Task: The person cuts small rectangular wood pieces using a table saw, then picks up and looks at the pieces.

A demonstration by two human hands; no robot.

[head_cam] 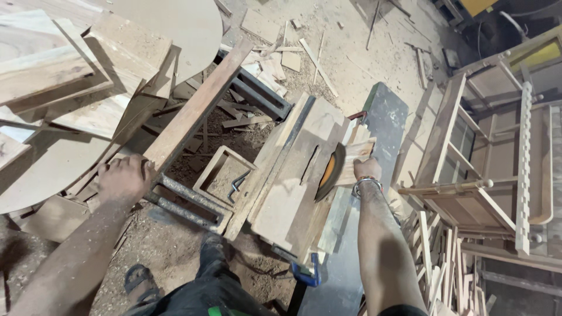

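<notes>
Feeding a wood piece (356,159) at the saw blade (329,173) — right hand (367,169) gripping it, cut barely begun; left hand (124,178) closed on a plank (196,111).

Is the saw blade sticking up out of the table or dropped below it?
Up. The saw blade stands above the table beside the wood piece under the right hand.

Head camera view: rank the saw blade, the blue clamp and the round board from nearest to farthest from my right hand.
From the right hand:
1. Saw blade, just left of it.
2. Blue clamp, below, at the table's near edge.
3. Round board, far upper left.
</notes>
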